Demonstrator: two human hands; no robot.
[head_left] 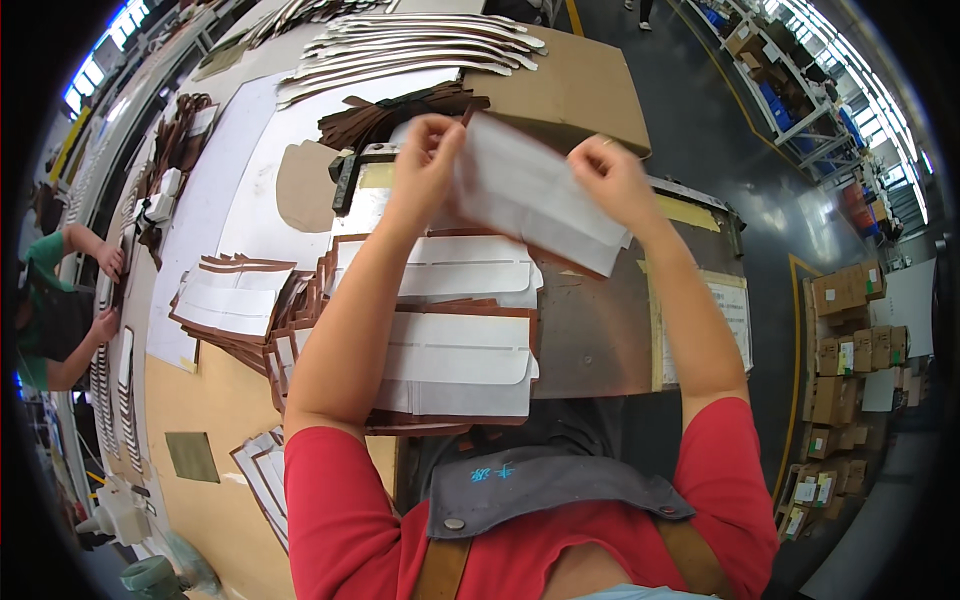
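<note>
My left hand (428, 165) and my right hand (612, 180) are raised over the work table, both closed with pinched fingers. Between them hangs a white-faced brown leather panel (535, 190), tilted and blurred by motion. The left fingers grip its upper left edge, and the right ones pinch it near its upper right edge. Below my forearms lie overlapping stacks of similar panels (455, 365), white side up with brown borders. Another fanned stack (235, 295) is left of my left forearm.
A bundle of dark brown strips (395, 112) lies behind my left hand, with long pale strips (420, 50) beyond. A brown board (590, 85) is at the far right. To the left, a co-worker's hands (105, 262) handle strips. Cardboard boxes (850, 350) stand right.
</note>
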